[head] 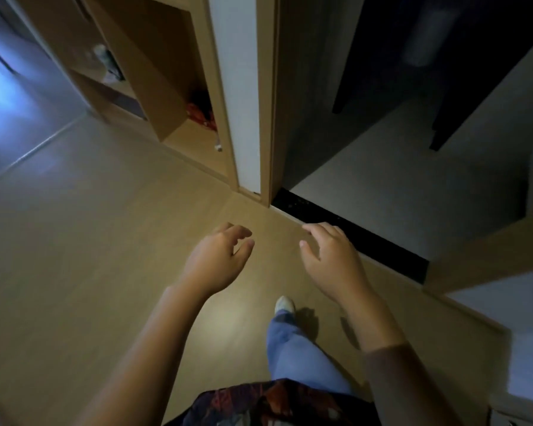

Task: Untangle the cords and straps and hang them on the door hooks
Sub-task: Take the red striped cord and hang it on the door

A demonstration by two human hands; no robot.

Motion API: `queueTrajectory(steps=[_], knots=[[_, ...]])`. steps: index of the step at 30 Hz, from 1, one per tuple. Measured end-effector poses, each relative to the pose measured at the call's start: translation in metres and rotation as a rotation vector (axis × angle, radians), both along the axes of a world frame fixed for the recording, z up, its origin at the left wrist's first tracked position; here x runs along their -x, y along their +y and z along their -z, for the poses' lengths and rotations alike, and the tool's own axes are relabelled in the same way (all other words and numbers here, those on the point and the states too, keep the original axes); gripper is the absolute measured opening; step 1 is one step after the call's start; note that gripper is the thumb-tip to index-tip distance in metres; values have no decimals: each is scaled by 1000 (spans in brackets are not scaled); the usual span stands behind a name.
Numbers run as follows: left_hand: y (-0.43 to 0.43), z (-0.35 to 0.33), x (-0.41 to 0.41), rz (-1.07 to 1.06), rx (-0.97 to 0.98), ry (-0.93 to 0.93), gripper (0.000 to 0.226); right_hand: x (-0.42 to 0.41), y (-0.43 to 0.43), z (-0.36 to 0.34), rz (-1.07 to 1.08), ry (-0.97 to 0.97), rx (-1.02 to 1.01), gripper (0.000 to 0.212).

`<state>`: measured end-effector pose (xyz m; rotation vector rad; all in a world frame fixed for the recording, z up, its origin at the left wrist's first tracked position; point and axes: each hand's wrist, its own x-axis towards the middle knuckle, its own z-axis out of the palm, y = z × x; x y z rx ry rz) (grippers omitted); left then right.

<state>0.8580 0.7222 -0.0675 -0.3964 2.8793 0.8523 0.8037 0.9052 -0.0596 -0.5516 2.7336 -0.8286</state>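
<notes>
My left hand (217, 261) and my right hand (331, 261) are stretched out in front of me over the wooden floor, both with fingers loosely apart and nothing in them. No cords, straps or door hooks show clearly. A red bundle (201, 115) lies low inside an open wooden cabinet (154, 87) at the upper left, and a small white end (218, 146) hangs at its front edge. The edge of a door or frame (265, 96) stands upright straight ahead.
A black threshold strip (351, 233) crosses the floor ahead of my right hand, with a dim room beyond it. Dark furniture (443, 72) stands in that room. My foot (284, 304) in a light shoe is stepping forward.
</notes>
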Motion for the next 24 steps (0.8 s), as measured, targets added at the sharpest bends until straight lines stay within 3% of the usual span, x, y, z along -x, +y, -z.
queueTrajectory(steps=[11, 24], knots=[[-50, -33, 138, -242, 48, 66, 33, 179, -80, -42, -284, 58, 46, 39], [-130, -22, 210, -371, -13, 144, 33, 257, -179, -47, -410, 75, 46, 40]])
